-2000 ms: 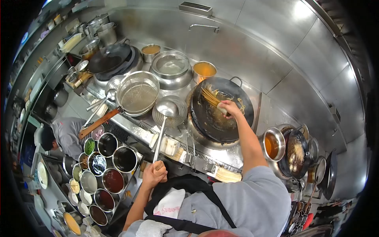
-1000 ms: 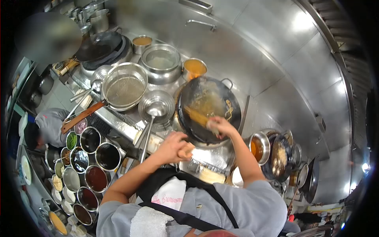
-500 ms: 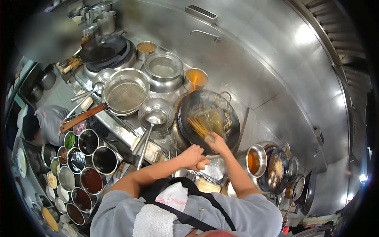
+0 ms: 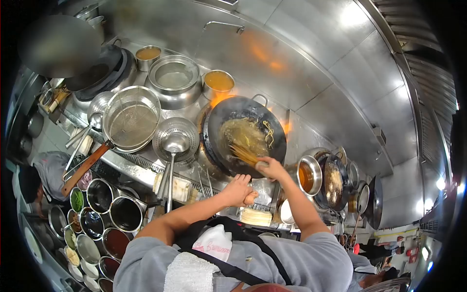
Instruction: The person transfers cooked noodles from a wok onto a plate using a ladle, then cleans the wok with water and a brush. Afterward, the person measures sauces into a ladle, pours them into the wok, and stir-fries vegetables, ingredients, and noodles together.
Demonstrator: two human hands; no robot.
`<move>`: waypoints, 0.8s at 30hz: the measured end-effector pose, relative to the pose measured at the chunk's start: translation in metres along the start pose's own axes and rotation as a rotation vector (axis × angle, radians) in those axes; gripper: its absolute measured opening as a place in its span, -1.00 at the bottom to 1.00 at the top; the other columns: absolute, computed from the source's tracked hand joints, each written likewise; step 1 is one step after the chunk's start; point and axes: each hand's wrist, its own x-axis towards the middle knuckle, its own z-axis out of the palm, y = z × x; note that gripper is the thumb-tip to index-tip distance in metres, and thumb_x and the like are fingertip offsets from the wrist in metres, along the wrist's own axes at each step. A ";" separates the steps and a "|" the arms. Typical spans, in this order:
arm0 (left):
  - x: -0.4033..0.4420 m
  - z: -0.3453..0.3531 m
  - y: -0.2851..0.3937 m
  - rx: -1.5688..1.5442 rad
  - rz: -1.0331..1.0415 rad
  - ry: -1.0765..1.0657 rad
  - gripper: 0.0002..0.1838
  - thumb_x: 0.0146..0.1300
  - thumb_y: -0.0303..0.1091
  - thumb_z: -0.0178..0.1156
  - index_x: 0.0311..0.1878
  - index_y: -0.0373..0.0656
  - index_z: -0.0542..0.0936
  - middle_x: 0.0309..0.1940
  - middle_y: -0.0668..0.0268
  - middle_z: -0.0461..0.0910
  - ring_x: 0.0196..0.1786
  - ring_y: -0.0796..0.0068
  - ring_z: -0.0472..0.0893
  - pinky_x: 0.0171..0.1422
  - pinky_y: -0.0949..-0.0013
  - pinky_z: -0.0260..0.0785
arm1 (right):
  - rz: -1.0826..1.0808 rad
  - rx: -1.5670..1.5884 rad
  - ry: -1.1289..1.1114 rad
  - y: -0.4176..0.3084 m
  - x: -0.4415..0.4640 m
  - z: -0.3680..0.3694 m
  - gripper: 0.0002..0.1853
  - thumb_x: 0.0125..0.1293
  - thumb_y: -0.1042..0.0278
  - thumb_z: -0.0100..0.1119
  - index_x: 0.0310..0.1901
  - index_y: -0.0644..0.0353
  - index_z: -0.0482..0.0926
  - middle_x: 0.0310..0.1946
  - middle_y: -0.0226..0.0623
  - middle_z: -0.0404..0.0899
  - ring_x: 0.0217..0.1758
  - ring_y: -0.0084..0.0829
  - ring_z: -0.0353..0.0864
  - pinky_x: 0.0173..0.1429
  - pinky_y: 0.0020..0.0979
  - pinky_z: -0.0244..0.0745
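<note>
My right hand (image 4: pixel 271 168) grips the light, springy-looking brush (image 4: pixel 243 155) at its thick end; my left hand (image 4: pixel 237 190), I can't tell.

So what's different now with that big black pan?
Flames now show behind the wok. The right hand has brought the brush towards the person. The left hand has come from the end of the ladle to the wok's near side. The ladle still rests on the strainer.
</note>
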 end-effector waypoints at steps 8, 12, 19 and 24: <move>0.012 -0.002 0.008 0.028 -0.129 -0.147 -0.48 -0.12 0.16 0.39 -0.31 -0.13 0.70 -0.23 0.17 0.42 -0.03 0.18 0.42 0.09 0.18 0.24 | 0.009 0.218 0.236 -0.041 0.106 0.031 -0.44 0.14 0.13 0.26 0.19 0.12 0.51 -0.34 0.05 0.67 -0.49 -0.26 0.71 -0.54 -0.28 0.58; 0.013 0.007 0.010 0.086 -0.125 -0.112 -0.51 -0.08 0.16 0.36 -0.34 -0.11 0.68 -0.27 0.18 0.40 -0.06 0.19 0.42 0.05 0.18 0.24 | -0.186 0.092 0.062 -0.009 0.033 0.043 -0.45 0.15 0.01 0.23 0.15 0.07 0.52 -0.14 0.12 0.64 -0.09 0.12 0.64 0.05 -0.14 0.55; 0.010 0.015 0.007 0.034 -0.150 0.011 -0.61 -0.07 0.06 0.36 -0.35 -0.08 0.65 -0.30 0.20 0.42 -0.09 0.21 0.44 0.07 0.19 0.22 | -0.036 -0.557 0.117 0.056 0.034 -0.089 -0.54 0.18 0.07 0.13 0.10 0.05 0.55 -0.07 0.02 0.65 0.05 -0.01 0.62 0.11 -0.05 0.52; 0.012 0.017 0.007 -0.028 -0.189 0.067 -0.58 0.05 0.14 0.29 -0.30 -0.05 0.65 -0.34 0.21 0.45 -0.17 0.20 0.47 0.01 0.17 0.23 | -0.119 -0.511 0.255 0.019 0.125 -0.009 -0.51 0.18 0.04 0.18 0.15 -0.01 0.50 -0.18 0.00 0.67 -0.10 0.03 0.67 0.01 -0.05 0.58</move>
